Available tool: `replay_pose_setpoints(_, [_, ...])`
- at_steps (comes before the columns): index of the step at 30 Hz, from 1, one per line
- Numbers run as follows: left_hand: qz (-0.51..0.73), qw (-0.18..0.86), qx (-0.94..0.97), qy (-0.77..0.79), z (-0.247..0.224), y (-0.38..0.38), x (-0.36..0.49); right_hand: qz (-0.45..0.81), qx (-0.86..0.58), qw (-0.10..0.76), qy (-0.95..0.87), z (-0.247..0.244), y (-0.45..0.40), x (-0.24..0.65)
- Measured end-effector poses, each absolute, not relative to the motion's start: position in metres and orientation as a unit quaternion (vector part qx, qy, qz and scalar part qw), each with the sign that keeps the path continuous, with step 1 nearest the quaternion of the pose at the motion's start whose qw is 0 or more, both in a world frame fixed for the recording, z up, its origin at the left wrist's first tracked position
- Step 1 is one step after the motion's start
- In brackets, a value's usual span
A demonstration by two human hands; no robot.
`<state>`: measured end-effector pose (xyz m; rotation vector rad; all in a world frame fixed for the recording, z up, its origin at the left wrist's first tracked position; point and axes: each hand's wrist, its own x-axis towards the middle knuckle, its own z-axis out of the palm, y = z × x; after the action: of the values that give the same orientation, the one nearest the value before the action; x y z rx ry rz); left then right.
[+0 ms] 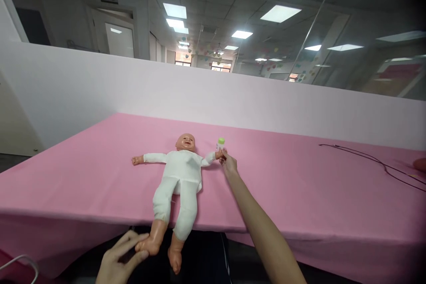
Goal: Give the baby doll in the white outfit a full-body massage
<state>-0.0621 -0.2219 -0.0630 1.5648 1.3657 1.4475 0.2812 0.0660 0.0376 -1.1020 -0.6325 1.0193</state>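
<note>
A baby doll [179, 166] with a white cloth body lies face up on the pink-covered table, its legs reaching over the front edge. My left hand [121, 255] pinches the doll's foot on the left side between thumb and fingers. With closed fingers, my right hand [229, 163] holds the doll's hand on the right side, its arm stretched out. Just behind that hand stands a small white bottle [220, 143] with a green cap, its lower part partly hidden. The doll's other arm lies stretched out to the left.
Pink cloth [282, 186] covers the table and hangs over its front edge. A thin dark cable [366, 156] runs along the right side. Behind the table rises a white partition [216, 95] with glass above. A white cord [25, 258] shows at lower left.
</note>
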Motion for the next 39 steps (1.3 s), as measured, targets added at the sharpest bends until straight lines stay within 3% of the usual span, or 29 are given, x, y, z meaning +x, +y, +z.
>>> replay_pose_setpoints(2, [0.56, 0.289, 0.58, 0.517, -0.044, -0.193, -0.056, 0.469, -0.438, 0.671, -0.371, 0.051, 0.054, 0.262])
replay_pose_setpoints(5, [0.596, 0.28, 0.555, 0.508, -0.007, -0.13, -0.043, 0.463, -0.401, 0.562, -0.555, 0.056, 0.027, 0.226])
replay_pose_setpoints(8, [0.613, 0.366, 0.501, 0.49, 0.017, -0.082, -0.029, 0.449, -0.402, 0.48, -0.638, 0.041, 0.007, 0.2])
replay_pose_setpoints(12, [0.614, 0.402, 0.468, 0.492, 0.014, -0.09, -0.029, 0.448, -0.416, 0.531, -0.587, 0.032, 0.019, 0.212])
replay_pose_setpoints(17, [0.543, 0.375, 0.552, 0.51, -0.034, -0.183, -0.044, 0.417, -0.51, 0.668, -0.346, 0.036, 0.066, 0.268])
replay_pose_setpoints(21, [0.506, 0.394, 0.588, 0.493, -0.055, -0.218, -0.048, 0.411, -0.546, 0.674, -0.281, 0.029, 0.074, 0.288])
replay_pose_setpoints(25, [0.552, 0.352, 0.567, 0.5, -0.027, -0.176, -0.05, 0.452, -0.452, 0.662, -0.392, 0.041, 0.051, 0.267])
replay_pose_setpoints(27, [0.587, 0.326, 0.54, 0.507, -0.005, -0.137, -0.049, 0.457, -0.418, 0.59, -0.518, 0.047, 0.03, 0.245])
replay_pose_setpoints(31, [0.608, 0.413, 0.489, 0.47, 0.021, -0.077, -0.039, 0.398, -0.386, 0.453, -0.698, 0.042, -0.001, 0.209])
replay_pose_setpoints(34, [0.596, 0.419, 0.501, 0.467, 0.015, -0.083, -0.041, 0.379, -0.392, 0.473, -0.692, 0.037, 0.008, 0.212])
replay_pose_setpoints(39, [0.505, 0.37, 0.587, 0.514, -0.034, -0.171, -0.074, 0.406, -0.48, 0.614, -0.476, 0.038, 0.062, 0.266])
